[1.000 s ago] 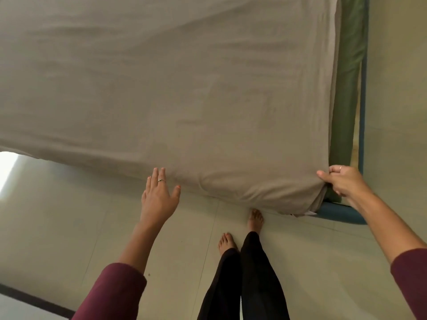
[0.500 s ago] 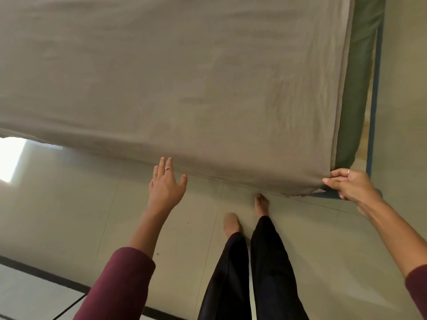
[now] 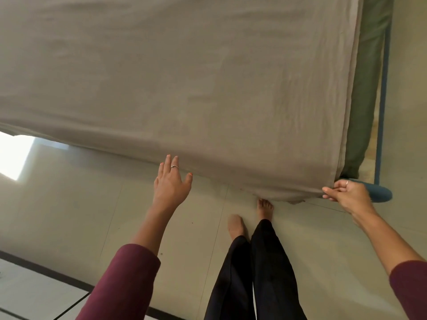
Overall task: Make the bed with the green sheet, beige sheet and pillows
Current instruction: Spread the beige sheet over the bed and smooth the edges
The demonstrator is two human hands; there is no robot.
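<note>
The beige sheet lies spread over the bed and hangs over its near edge. Beneath it, the green sheet shows as a strip down the bed's right side. My right hand pinches the beige sheet's near right corner. My left hand is flat, fingers straight, its fingertips touching the sheet's hanging near edge. No pillows are in view.
The blue bed frame runs along the right side and rounds the near right corner. My bare feet stand on the pale tiled floor just at the bed's edge. A dark floor strip crosses the bottom left.
My right hand still pinches the corner and has drawn it slightly right. My left hand has risen from below the edge until its fingertips touch the sheet. My feet have shifted.
</note>
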